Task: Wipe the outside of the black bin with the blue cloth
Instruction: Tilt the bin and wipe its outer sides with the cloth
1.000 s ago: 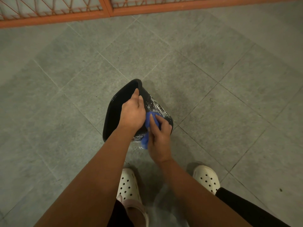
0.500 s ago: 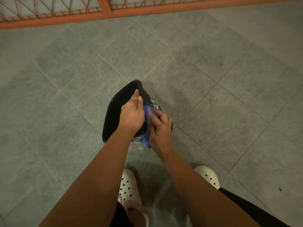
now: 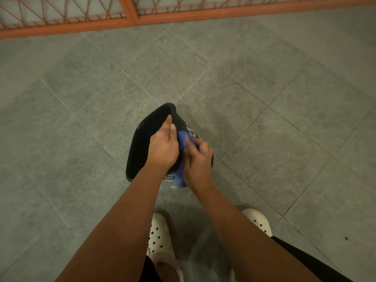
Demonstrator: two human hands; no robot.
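Note:
The black bin stands tilted on the grey tiled floor in front of my feet, its mouth turned to the left. My left hand grips its right rim, thumb on the outside and fingers over the edge. My right hand holds the blue cloth and presses it against the bin's wet, shiny outer right wall. Part of the cloth hangs below my right hand; the rest of it is hidden under my palm.
An orange metal gate runs along the top of the view. My two white perforated clogs stand just behind the bin. A clear plastic sheet lies on the floor between my feet.
My right hand has slid the blue cloth up the bin's outer wall, closer to my left thumb. My left hand keeps its grip on the rim.

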